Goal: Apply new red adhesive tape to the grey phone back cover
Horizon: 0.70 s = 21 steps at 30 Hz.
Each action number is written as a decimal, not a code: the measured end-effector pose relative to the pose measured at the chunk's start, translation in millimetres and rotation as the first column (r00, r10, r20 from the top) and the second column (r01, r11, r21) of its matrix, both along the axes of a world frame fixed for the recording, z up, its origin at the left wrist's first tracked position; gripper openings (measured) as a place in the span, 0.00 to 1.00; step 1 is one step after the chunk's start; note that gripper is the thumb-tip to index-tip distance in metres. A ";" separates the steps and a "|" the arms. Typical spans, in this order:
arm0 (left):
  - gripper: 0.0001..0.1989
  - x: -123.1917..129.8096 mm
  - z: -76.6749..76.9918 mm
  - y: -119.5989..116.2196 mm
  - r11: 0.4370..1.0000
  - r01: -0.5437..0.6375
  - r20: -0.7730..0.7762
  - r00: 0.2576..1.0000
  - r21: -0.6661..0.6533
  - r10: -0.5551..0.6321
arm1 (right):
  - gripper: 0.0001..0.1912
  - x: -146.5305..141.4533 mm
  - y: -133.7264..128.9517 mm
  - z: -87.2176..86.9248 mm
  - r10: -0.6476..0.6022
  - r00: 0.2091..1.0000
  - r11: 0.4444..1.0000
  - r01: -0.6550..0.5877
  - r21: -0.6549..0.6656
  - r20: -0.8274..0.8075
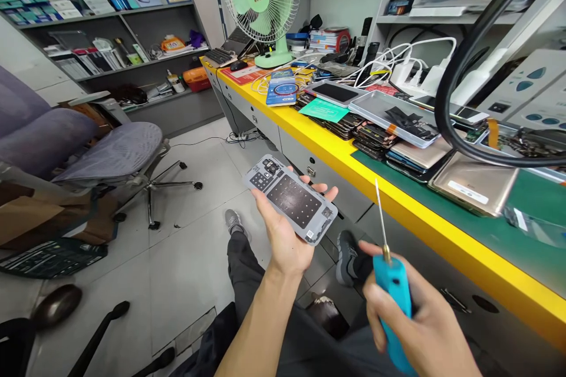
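My left hand (pixel 287 238), palm up, holds a phone back cover (pixel 294 197) by its long edges, fingers curled along the far side and thumb on the near side. Its grey inner face shows, with a dark dotted panel and a camera cutout at the upper left end. Wrapped in my right hand (pixel 411 306) is a blue-handled tool (pixel 395 288) with a brass collar and a thin, pale, needle-like tip pointing up. That tip stands to the right of the cover, apart from it, in front of the bench's yellow edge. The right hand is slightly blurred.
On the yellow-edged bench (pixel 415 200) lie stacked phones (pixel 375 138), a gold device (pixel 475 179) and a clear tray (pixel 393 112). A green fan (pixel 260 0) stands farther back. A thick black cable (pixel 446 82) loops at the right. A grey chair (pixel 115 144) is at left.
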<state>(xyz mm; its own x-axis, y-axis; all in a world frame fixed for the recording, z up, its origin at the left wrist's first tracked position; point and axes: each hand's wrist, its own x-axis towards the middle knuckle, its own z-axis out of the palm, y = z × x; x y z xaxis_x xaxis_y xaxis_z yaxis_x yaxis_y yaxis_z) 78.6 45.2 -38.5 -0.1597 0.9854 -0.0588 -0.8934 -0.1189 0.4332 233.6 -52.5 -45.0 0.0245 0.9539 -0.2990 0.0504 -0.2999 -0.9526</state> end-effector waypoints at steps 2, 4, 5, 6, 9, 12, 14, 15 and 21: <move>0.31 5.3 -0.5 -1.7 0.998 -0.057 -0.027 0.998 -0.001 0.057 | 0.39 -16.9 21.6 9.1 -0.079 0.993 0.997 0.081 0.016 -0.089; 0.30 8.4 -0.3 -4.3 0.990 -0.137 -0.059 0.989 -0.031 0.135 | 0.37 -34.2 39.1 13.4 -0.056 0.976 0.998 0.062 0.024 -0.209; 0.29 8.2 -0.1 -5.9 0.985 -0.165 -0.081 0.984 -0.050 0.161 | 0.35 -41.6 45.8 13.6 -0.023 0.967 0.999 0.031 0.029 -0.255; 0.28 6.3 0.0 -7.6 0.981 -0.184 -0.104 0.979 -0.065 0.177 | 0.33 -47.8 51.7 12.9 0.012 0.959 0.999 -0.002 0.035 -0.284; 0.22 -11.3 1.0 -14.0 0.978 -0.203 -0.173 0.966 -0.050 0.192 | 0.28 -57.8 69.4 8.1 0.089 0.945 0.994 -0.066 0.083 -0.314; 0.21 -41.8 3.4 -22.6 0.981 -0.194 -0.278 0.944 -0.027 0.179 | 0.30 -59.1 94.7 7.6 0.136 0.940 0.984 -0.092 0.150 -0.312; 0.19 -60.6 5.6 -28.5 0.987 -0.131 -0.353 0.931 -0.089 0.092 | 0.32 -58.3 113.1 11.5 0.172 0.941 0.974 -0.119 0.191 -0.293; 0.17 -67.4 6.7 -30.9 0.987 -0.096 -0.373 0.927 -0.130 0.041 | 0.33 -57.8 120.5 14.1 0.192 0.941 0.968 -0.137 0.208 -0.277; 0.15 -73.0 12.6 -33.7 0.980 -0.174 -0.254 0.956 -0.098 0.145 | 0.37 -39.9 105.4 11.0 0.283 0.949 0.936 -0.242 0.256 -0.139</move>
